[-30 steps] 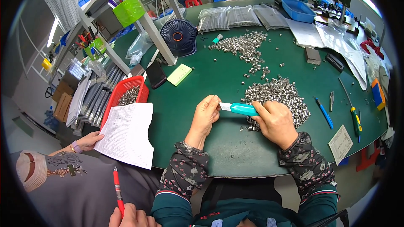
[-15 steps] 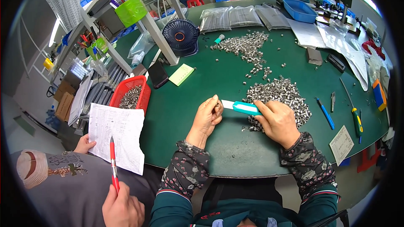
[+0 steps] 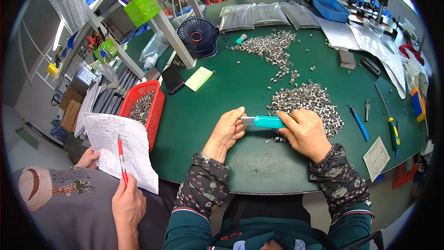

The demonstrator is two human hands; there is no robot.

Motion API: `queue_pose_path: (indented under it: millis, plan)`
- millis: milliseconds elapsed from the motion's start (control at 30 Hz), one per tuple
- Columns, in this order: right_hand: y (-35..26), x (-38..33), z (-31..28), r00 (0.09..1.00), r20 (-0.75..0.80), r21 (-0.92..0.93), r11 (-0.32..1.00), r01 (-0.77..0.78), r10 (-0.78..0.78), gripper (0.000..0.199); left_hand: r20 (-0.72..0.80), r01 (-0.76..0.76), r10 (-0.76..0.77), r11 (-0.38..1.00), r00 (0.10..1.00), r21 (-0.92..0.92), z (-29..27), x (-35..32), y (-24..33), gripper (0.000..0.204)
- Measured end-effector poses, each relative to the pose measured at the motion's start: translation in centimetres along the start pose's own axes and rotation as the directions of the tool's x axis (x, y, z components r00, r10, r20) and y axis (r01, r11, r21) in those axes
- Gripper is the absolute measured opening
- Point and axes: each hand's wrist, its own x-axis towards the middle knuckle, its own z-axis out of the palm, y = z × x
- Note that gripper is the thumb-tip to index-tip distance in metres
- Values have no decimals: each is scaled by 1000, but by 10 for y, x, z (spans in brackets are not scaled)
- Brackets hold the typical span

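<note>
My right hand (image 3: 305, 134) grips the teal handle of a flat-bladed knife (image 3: 269, 121), held level above the table. Its short metal blade points left and meets the fingertips of my left hand (image 3: 225, 132). That hand is closed in a pinch, and whatever lies between thumb and fingers is hidden. Just beyond my right hand lies a heap of small silvery metal rings (image 3: 305, 104). A second, looser spread of the same rings (image 3: 268, 46) reaches toward the back of the table.
At my left a person's hand (image 3: 128, 203) holds a red pen (image 3: 121, 159) over a written sheet (image 3: 111, 143). Behind it stands a red basket (image 3: 157, 120) of metal parts. A fan (image 3: 198, 37), phone (image 3: 173, 79), blue cutter (image 3: 358, 122) and screwdriver (image 3: 393, 132) lie around.
The knife has turned slightly to lie more level, and its blade has shifted toward my left fingertips. The neighbour's pen hand has moved up, and their sheet has tilted.
</note>
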Motion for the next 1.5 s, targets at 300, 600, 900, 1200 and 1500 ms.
queue_pose_path:
  millis: [300, 600, 900, 1200, 1500]
  plan:
    - [3, 0, -8, 985, -123, 32, 993, -115, 118, 35, 126, 55, -35, 986, 991, -160, 2, 5, 1, 38]
    - [-3, -2, -2, 991, -6, 95, 987, -132, 133, 30, 89, -98, 115, 979, 989, -181, 1, 12, -12, 16]
    - [10, -10, 6, 990, -16, 119, 983, -140, 142, 29, 45, -149, 152, 986, 987, -72, 4, 16, -16, 9]
    - [15, -10, 1, 984, 8, 117, 977, -177, 178, 30, -6, -209, 211, 971, 977, 116, 6, 20, -21, 12]
    - [10, -6, -1, 983, 7, 116, 976, -183, 183, 29, -100, -232, 258, 949, 961, 215, 2, 18, -13, 15]
